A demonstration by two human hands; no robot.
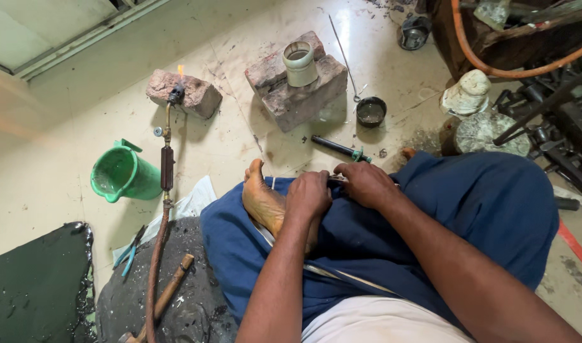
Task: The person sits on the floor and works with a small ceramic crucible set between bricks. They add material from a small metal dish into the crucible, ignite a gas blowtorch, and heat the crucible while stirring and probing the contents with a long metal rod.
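Blue cloth (430, 216) covers the lap where both hands rest. The right hand (367, 184) and left hand (308, 195) — fingers curled — pinch a thin dark metal piece (336, 180) between them, just beside the bare foot (262, 200). Brick (297, 82), green jug (122, 173) and lit torch (167, 136) lie beyond.

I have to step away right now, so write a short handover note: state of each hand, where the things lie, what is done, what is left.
Left hand: closed, resting on the blue cloth over the lap, beside the bare foot.
Right hand: closed on a small thin object, too hidden to identify.
Lit gas torch on its brown hose rests on a brick, flame burning.
Grey cylindrical mould stands on two bricks, untouched.
Green plastic bucket, blue-handled pliers and wooden-handled tool lie on the floor.
Done or left: cannot tell.
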